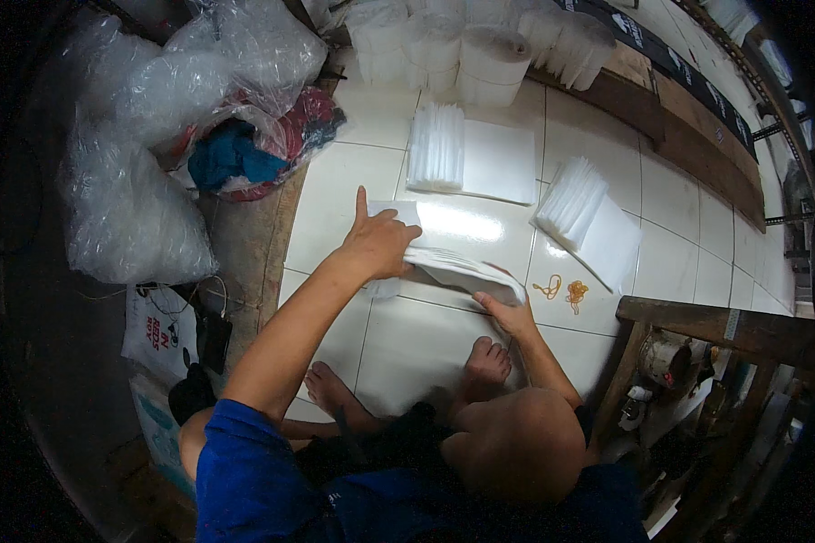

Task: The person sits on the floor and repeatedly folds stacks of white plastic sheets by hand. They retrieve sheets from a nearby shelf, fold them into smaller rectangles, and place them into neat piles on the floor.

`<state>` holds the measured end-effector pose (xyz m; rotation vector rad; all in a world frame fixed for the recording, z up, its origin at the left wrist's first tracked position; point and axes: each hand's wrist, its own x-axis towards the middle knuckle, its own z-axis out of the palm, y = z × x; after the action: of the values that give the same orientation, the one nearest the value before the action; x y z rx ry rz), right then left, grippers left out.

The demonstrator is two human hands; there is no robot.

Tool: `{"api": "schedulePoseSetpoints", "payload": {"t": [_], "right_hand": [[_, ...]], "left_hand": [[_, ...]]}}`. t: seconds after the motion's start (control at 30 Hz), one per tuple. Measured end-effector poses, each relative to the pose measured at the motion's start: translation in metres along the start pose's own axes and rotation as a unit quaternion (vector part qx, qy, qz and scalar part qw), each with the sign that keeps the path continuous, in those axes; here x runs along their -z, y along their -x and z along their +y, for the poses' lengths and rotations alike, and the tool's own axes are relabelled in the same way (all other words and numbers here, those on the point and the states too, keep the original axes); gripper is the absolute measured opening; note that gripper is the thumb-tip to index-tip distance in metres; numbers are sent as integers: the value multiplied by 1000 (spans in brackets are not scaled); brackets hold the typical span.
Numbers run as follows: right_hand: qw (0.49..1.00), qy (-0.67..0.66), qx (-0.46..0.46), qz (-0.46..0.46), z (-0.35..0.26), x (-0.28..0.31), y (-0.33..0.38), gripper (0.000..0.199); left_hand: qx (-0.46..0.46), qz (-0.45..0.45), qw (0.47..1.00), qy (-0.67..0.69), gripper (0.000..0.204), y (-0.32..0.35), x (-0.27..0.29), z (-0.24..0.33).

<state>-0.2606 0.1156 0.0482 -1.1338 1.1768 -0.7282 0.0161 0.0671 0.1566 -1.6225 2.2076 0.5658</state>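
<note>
A bent stack of thin white sheets, possibly foam, is held between my two hands above the tiled floor. My left hand closes on its left end, with the index finger stretched away from me. At the right end, my right hand grips the stack, thumb on top. A small translucent sheet shows behind my left hand, and another pale piece lies below it. Yellowish rubber bands lie on the floor to the right of my right hand.
Beyond my hands, a fanned white bundle lies on flat white sheets; a similar bundle sits farther right. Translucent rolls stand at the back. Clear plastic bags fill the left; a wooden bench stands at right.
</note>
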Motion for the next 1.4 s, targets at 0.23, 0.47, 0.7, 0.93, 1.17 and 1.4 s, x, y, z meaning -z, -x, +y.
{"api": "schedulePoseSetpoints", "payload": {"t": [0.23,0.47,0.7,0.93,1.17,1.4], "right_hand": [[954,190,231,4,-25,9,-29,25],[853,365,373,-14,-214,58,-26,28],[726,566,390,19,-328,68,1,31],[681,611,403,31,-355,74,19,26],[714,588,380,18,-340,54,29,21],[691,625,361,-25,-329,17,29,33]], "left_hand": [[45,-94,990,90,54,5,16,-10],[0,229,924,306,111,37,3,-5],[-70,382,824,414,114,29,11,58],[-47,503,797,332,94,38,33,79],[-81,511,787,337,90,56,53,71],[-100,401,807,423,110,53,31,62]]}}
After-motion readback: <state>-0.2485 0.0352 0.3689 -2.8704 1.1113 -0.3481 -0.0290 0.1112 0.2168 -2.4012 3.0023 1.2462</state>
